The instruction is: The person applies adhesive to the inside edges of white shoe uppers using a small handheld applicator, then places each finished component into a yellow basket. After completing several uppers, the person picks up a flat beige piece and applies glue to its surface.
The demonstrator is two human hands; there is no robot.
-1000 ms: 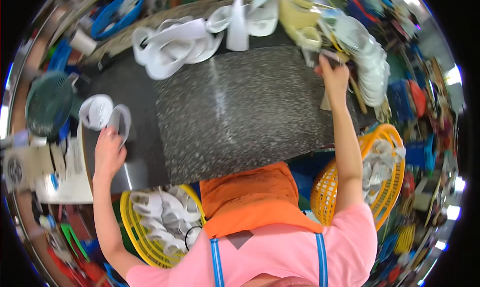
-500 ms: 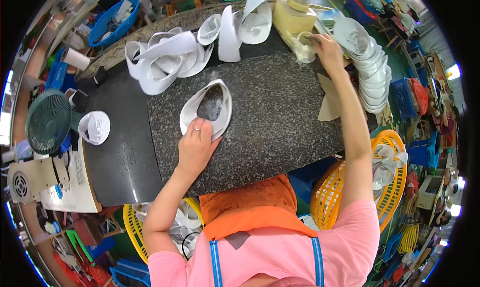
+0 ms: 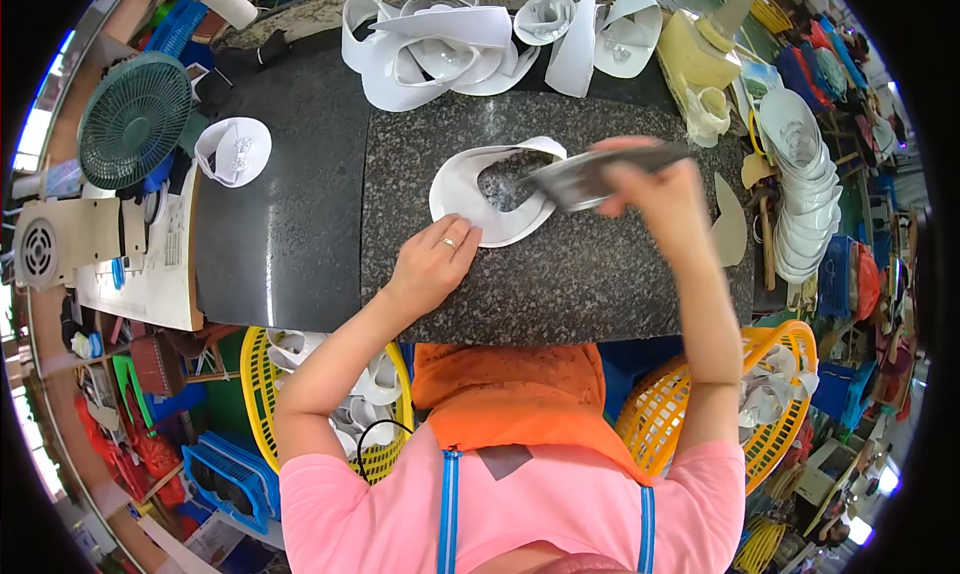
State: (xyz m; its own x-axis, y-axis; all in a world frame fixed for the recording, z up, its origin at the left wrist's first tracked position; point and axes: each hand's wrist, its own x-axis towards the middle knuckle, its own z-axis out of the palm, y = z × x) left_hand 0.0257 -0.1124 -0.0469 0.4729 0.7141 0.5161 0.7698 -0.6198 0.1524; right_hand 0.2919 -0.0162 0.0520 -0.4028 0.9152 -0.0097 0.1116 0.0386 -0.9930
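Observation:
A white curved piece like a shoe upper (image 3: 465,194) lies on the speckled dark stone slab (image 3: 600,284), its opening showing the stone beneath. The fingers of my left hand (image 3: 435,264) are closed on its near edge, holding it down. Above its right side, my right hand (image 3: 650,179) grips a long, dark grey flat tool (image 3: 590,177). Motion smears the tool, so its exact kind is unclear. Its tip is close to the opening of the white piece; I cannot tell whether they touch.
More white pieces (image 3: 440,59) lie along the far edge. A yellowish container (image 3: 697,59) stands far right, beside a nested stack of white pieces (image 3: 803,199). One white piece (image 3: 233,152) sits left. Yellow baskets (image 3: 258,404) flank me below the table.
My right hand has come from the yellowish container to the white piece, now with the dark tool showing. The white piece has turned and opened out under my left hand. The view has shifted.

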